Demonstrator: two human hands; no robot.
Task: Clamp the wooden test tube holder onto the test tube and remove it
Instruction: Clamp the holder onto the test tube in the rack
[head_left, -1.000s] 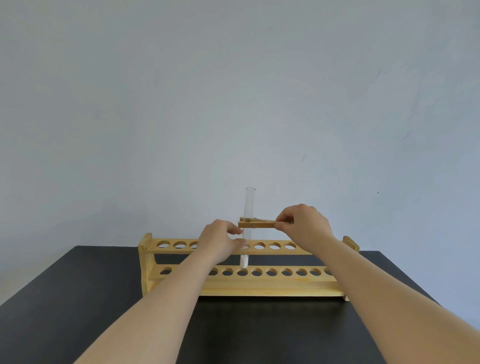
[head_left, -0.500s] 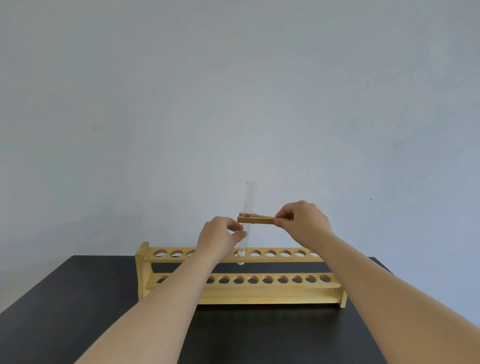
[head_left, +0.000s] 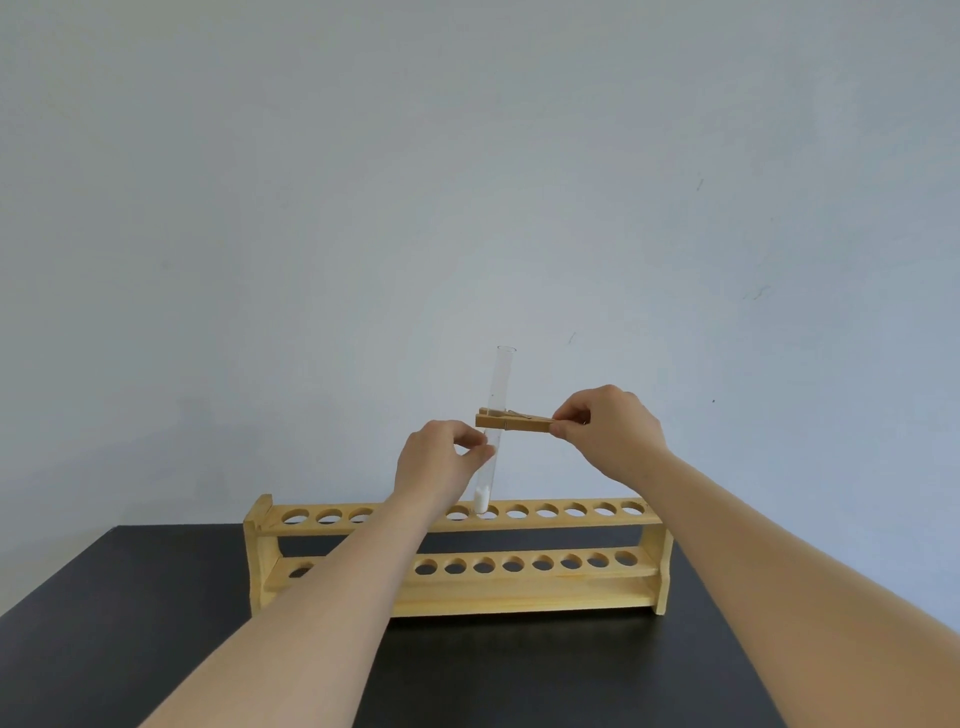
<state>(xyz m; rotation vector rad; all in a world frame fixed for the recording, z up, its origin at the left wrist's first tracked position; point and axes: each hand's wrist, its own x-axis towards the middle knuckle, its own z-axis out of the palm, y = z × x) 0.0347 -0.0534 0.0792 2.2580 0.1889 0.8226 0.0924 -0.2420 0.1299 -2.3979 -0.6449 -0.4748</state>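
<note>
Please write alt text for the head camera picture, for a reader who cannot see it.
A person's right hand holds a wooden test tube holder clamped on a glass test tube, while the left hand pinches the tube lower down. The tube's bottom, with some white matter inside, sits at the top row of a wooden rack on a black table.

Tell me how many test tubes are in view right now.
1. The test tube is pinched by the left hand and clamped by the wooden holder in the right hand, its bottom just above the rack. The forearms hide some rack holes.
</note>
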